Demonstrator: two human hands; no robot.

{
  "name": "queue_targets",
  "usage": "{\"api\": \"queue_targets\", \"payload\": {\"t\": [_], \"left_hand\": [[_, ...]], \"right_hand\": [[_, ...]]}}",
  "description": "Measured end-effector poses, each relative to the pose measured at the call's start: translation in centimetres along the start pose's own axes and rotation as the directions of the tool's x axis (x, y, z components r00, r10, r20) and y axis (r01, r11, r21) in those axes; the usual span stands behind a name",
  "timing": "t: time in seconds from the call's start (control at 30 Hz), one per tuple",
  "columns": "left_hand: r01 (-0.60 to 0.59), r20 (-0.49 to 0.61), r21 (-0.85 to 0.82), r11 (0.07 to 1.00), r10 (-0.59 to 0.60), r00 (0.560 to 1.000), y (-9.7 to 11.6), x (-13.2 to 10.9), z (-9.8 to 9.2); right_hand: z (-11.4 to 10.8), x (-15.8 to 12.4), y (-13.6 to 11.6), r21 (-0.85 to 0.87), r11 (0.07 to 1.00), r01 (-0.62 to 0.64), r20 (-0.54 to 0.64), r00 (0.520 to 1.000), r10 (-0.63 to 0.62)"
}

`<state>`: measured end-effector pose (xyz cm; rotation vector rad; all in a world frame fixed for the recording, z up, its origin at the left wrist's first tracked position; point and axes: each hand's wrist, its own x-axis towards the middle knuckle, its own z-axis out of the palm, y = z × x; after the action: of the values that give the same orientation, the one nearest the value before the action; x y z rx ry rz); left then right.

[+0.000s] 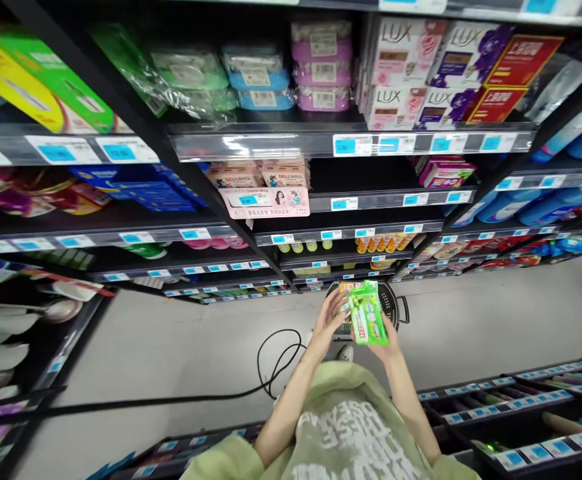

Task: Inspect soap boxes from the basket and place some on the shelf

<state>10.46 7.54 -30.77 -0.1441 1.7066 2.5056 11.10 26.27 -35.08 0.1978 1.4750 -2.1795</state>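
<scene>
Holding the green packet (369,315) up in front of the waist, above a black basket (393,297), the person has it tilted with its printed face up. The right hand (389,340) grips it along the right edge and lower corner, fingers closed around that side. The left hand (327,319) is at the opposite edge with its fingers curled; at this size I cannot tell whether they pinch the wrapper or only rest against it, nor whether the orange patch (347,287) just behind belongs to a second pack.

Its glossy film looks slippery, and the packet should be light enough for one hand, with a wrapper that creases easily and little that would break. The long sides near the lower end seem the surest hold, with a thumb on top and fingers spread beneath; a pinch on the film alone could slide.

Below, the basket stands on the grey floor (211,340), near a looped black cable (265,381) and a shoe (345,353). Beyond rise shelves (271,145) with LUX boxes (401,50) and orange bottles (381,243).
</scene>
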Motion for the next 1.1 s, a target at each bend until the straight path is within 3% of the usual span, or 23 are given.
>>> {"api": "queue_targets", "payload": {"t": [0.13,0.3,0.37,0.47,0.6,0.87,0.97,1.1], "left_hand": [[0.154,0.087,-0.143,0.978,-0.143,0.986,0.8,-1.1,1.4],[0.166,-0.008,-0.174,0.971,-0.170,0.985,0.6,-2.0,2.2],[0.158,-0.088,-0.179,0.971,-0.176,0.980,0.2,-2.1,2.3],[0.111,-0.190,-0.197,0.974,-0.149,0.970,-0.2,-2.2,2.2],[0.036,-0.253,-0.216,0.976,-0.092,0.963,0.4,-2.9,2.2],[0.008,-0.072,-0.026,1.000,-0.010,0.997,1.6,-3.8,3.8],[-0.020,-0.068,0.099,0.995,0.027,0.997,1.7,-3.7,4.2],[-0.062,-0.089,0.225,0.972,0.084,0.993,1.7,-3.4,4.2]], "right_hand": [[2.0,-2.9,-1.8,0.242,0.960,-0.141,0.054,0.990,0.131],[1.2,-4.3,-5.4,0.309,0.928,-0.207,0.006,0.976,0.216],[1.1,-4.7,-5.6,0.321,0.938,-0.129,-0.030,0.989,0.147],[1.9,-4.7,-4.7,0.279,0.954,0.113,-0.149,0.986,-0.074],[3.9,-4.6,-3.5,0.088,0.933,0.348,-0.364,0.883,-0.295],[4.7,-5.7,-4.1,0.030,0.892,0.451,-0.629,0.702,-0.334],[4.5,-5.9,-4.2,0.050,0.886,0.461,-0.672,0.671,-0.312],[4.1,-6.0,-4.2,0.054,0.871,0.488,-0.671,0.664,-0.330]]}}
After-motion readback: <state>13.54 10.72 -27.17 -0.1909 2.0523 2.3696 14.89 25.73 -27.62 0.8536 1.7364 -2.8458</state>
